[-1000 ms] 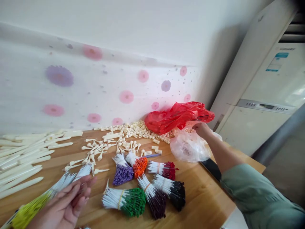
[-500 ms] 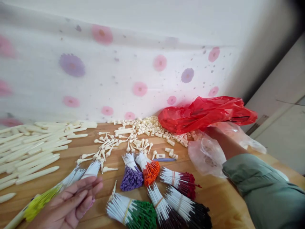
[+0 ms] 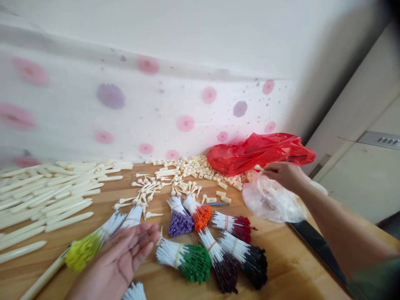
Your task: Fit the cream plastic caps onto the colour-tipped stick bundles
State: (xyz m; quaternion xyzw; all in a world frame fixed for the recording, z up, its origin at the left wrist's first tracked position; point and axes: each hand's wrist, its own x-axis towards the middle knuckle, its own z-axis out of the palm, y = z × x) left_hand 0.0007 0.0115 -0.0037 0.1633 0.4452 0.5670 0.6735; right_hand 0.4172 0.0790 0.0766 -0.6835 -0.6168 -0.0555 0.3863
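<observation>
My left hand (image 3: 120, 254) is palm up at the lower left with its fingers stretched out, and I see nothing in it. Behind its fingers stand bundles of white stamen-like sticks, one with yellow tips (image 3: 83, 250) and one mostly white (image 3: 134, 216). The white ends of another bundle (image 3: 135, 291) show below the palm. Over a clear plastic bag (image 3: 271, 198), my right hand (image 3: 283, 174) is closed, pinching a small cream plastic peg (image 3: 258, 168). Just behind that hand lies a red plastic bag (image 3: 259, 152).
Banded stick bundles in purple (image 3: 180, 221), orange (image 3: 200, 212), green (image 3: 190, 258), dark red (image 3: 236, 227) and black (image 3: 248, 260) lie mid-table. Behind them are loose pegs (image 3: 145, 191) and slotted sleeves (image 3: 200, 166). Long cream tubes (image 3: 62, 200) cover the left. A flowered sheet (image 3: 162, 96) hangs behind.
My right hand has come out from behind the red bag, now holding a peg. My left hand has turned palm up and opened its fingers. The view has shifted slightly.
</observation>
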